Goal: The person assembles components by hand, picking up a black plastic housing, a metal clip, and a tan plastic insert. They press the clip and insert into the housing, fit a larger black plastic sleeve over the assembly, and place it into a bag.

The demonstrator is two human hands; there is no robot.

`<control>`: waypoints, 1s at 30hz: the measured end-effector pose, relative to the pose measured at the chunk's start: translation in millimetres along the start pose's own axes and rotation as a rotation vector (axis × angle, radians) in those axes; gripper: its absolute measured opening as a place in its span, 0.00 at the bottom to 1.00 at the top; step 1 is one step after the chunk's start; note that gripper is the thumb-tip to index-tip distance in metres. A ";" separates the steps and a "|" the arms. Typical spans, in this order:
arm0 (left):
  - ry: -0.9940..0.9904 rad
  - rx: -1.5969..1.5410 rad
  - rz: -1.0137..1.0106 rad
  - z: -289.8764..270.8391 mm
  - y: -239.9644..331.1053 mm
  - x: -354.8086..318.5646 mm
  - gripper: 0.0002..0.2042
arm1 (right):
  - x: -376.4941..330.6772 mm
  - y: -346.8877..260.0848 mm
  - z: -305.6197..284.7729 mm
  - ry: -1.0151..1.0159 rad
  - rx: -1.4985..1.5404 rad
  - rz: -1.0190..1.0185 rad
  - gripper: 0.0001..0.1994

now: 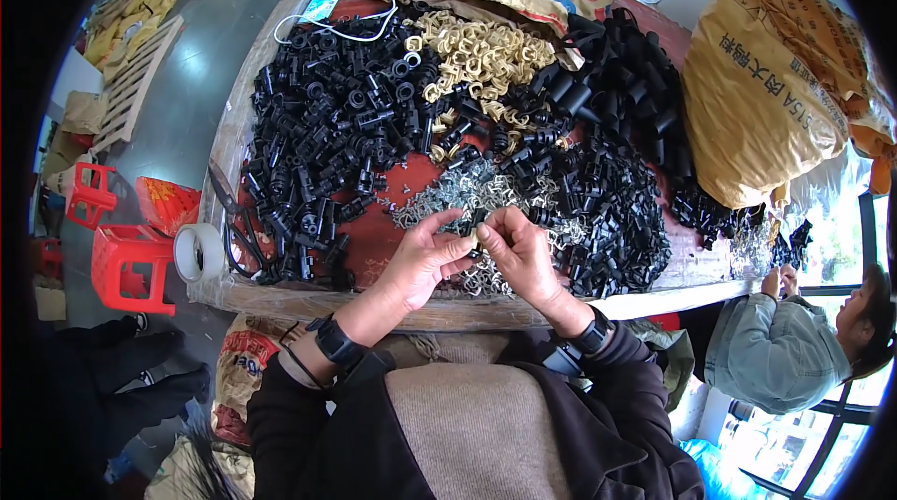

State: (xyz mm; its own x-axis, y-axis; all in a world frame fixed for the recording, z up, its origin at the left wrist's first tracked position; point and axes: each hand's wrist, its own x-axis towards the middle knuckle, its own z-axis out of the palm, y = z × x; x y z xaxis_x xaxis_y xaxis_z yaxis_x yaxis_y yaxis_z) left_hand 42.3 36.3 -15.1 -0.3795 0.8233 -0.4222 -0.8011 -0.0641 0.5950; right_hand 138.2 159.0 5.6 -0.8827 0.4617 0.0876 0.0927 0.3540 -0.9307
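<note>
Left hand [425, 262] and right hand [523, 257] meet fingertip to fingertip, both pinched narrowly on a small part [475, 233], mostly hidden by fingers. The part is above the clips [422, 205], near the table's [439, 315] front edge. Black fittings [318, 117] lie to the left; gold rings [486, 56] beyond.

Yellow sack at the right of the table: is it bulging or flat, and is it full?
Bulging: the yellow sack's sides swell out roundly. Full, cannot tell: its contents are hidden.
</note>
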 end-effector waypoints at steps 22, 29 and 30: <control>-0.007 0.072 0.069 -6.8 6.0 9.1 0.21 | -47.8 76.4 -125.9 0.369 -0.919 -0.075 0.05; 0.003 0.091 0.086 -9.1 8.9 7.2 0.19 | -26.5 96.3 -119.5 0.234 -1.223 -0.025 0.07; -0.004 0.095 0.095 -9.5 9.0 7.2 0.19 | -26.2 97.8 -119.9 0.226 -1.260 -0.061 0.07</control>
State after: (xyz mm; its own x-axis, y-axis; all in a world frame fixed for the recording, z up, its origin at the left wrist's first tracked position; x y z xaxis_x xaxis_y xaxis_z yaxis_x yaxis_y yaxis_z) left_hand 28.0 36.2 -19.2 -0.4493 0.8185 -0.3580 -0.7145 -0.0886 0.6940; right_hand 225.6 279.1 -45.1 -0.8148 0.5011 0.2917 0.5346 0.8440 0.0435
